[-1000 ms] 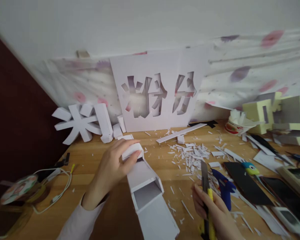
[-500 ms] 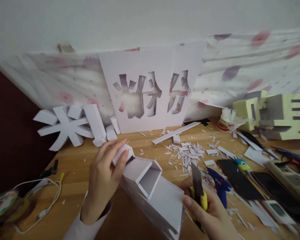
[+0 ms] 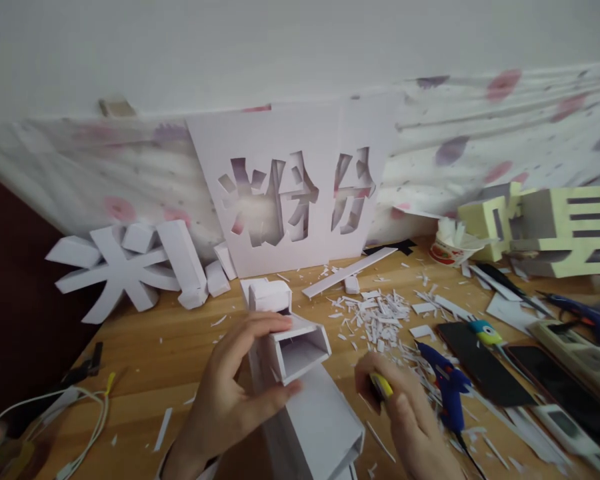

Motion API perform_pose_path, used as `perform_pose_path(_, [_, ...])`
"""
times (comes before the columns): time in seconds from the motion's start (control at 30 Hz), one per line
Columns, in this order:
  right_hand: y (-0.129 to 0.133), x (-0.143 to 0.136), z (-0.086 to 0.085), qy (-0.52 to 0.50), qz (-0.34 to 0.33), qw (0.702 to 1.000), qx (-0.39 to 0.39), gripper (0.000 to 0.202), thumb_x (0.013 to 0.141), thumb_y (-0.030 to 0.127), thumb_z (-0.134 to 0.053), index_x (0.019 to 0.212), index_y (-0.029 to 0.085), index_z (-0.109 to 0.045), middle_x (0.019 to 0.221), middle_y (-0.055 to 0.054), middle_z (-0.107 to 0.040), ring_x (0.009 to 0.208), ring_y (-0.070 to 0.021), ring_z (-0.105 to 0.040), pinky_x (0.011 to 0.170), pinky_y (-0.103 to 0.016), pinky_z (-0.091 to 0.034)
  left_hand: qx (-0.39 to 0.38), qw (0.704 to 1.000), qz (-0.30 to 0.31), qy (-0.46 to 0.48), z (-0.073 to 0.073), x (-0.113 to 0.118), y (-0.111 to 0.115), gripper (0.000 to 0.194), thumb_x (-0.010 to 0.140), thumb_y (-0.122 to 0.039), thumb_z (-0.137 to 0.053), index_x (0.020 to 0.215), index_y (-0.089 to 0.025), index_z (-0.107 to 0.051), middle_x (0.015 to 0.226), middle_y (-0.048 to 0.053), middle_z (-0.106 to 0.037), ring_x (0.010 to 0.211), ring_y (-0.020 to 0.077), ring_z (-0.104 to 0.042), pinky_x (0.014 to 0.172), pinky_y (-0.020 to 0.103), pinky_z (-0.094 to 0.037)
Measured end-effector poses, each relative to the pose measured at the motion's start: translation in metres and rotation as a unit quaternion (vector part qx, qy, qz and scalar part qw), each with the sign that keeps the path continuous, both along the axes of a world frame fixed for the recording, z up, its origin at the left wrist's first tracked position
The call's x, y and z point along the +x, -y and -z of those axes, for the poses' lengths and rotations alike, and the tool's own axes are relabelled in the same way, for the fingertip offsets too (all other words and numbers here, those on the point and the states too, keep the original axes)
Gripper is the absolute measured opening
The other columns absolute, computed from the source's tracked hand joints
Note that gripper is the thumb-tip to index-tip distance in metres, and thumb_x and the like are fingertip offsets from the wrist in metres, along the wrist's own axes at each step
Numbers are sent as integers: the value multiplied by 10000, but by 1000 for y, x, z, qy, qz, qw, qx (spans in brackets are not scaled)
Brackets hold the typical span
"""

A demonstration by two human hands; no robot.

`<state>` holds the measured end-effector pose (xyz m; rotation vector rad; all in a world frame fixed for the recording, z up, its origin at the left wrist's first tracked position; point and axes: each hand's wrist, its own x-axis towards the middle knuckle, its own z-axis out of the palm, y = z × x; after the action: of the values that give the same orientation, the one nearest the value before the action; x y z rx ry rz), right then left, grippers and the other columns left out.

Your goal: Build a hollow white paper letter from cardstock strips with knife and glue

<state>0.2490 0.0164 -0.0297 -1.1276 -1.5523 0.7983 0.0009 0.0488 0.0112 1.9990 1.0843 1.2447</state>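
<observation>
A white foam-board box piece (image 3: 325, 420) with open-ended hollow parts stands at the lower middle, slanting away from me. My left hand (image 3: 235, 393) grips its raised hollow section, fingers over the top and thumb at the near lower edge. Just right of the piece, apart from it, my right hand (image 3: 405, 413) is closed round a yellow-and-black cutter (image 3: 381, 385); its blade does not show. White scraps (image 3: 380, 317) lie in a heap beyond that hand.
Behind stands a white board (image 3: 280, 260) with cut-out characters. White foam characters (image 3: 125, 267) are at the left, cables (image 3: 100, 413) nearer. On the right are a blue glue gun (image 3: 447, 383), phones, a paper bowl (image 3: 450, 252) and yellow box letters (image 3: 585, 227).
The white piece has turned more upright in view, and my left hand has moved from its far end to the raised section. My right hand has let go of its edge, turning the cutter.
</observation>
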Motion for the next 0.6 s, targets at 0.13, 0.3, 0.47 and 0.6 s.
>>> perform_pose_path(0.13, [-22,7,-10,109,0,991,77,642,913,824,-452,715,225,-572,540,31,-479,486,-132,-431,514,-278,-272,33,999,-9,-20,-9,7,1,387,854,-394,-804,1213,-390,-659,1215,17,-707,1154,225,-670,997,335,-549])
perform_pose_path(0.3, [-29,5,-20,153,5,983,104,710,846,906,-440,685,226,-565,529,27,-506,480,-127,-446,506,-269,-280,30,999,-30,-5,-2,7,1,386,839,-397,-821,1192,-395,-663,1200,-4,-721,1125,222,-679,1009,348,-538])
perform_pose_path(0.47, [-27,0,-15,148,29,982,118,672,957,818,-354,733,215,-550,538,37,-502,469,-121,-455,486,-250,-300,50,998,-31,-8,3,2,-10,412,833,-409,-831,1218,-389,-687,1221,-6,-753,1183,228,-680,1080,369,-509])
perform_pose_path(0.6, [-28,0,-13,136,40,982,128,644,1014,748,-302,760,208,-545,545,50,-471,461,-116,-445,471,-242,-303,125,991,-37,-22,-5,0,-15,449,815,-368,-852,1242,-342,-715,1217,1,-780,1150,204,-714,1009,294,-548])
